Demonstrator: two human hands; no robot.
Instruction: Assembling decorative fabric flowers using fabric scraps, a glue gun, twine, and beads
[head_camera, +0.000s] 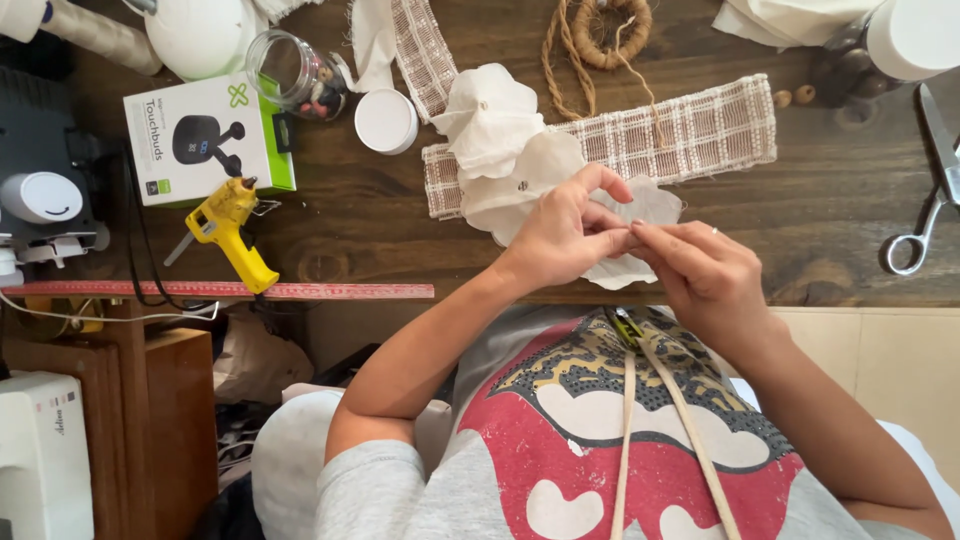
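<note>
My left hand (565, 235) and my right hand (700, 270) meet fingertip to fingertip at the near edge of a dark wooden table (400, 215). Both pinch a white scalloped fabric piece (650, 205) that lies partly under them. More white fabric petals (495, 125) are stacked just beyond my left hand, on top of a beige checked woven strip (700, 130). What exactly sits between my fingertips is too small to tell.
A yellow glue gun (232, 228) and a red ruler (330, 291) lie at the left front. A white box (205, 135), an open glass jar (295, 72), a white lid (386, 120), twine ring (610, 30) and scissors (930, 200) surround the work.
</note>
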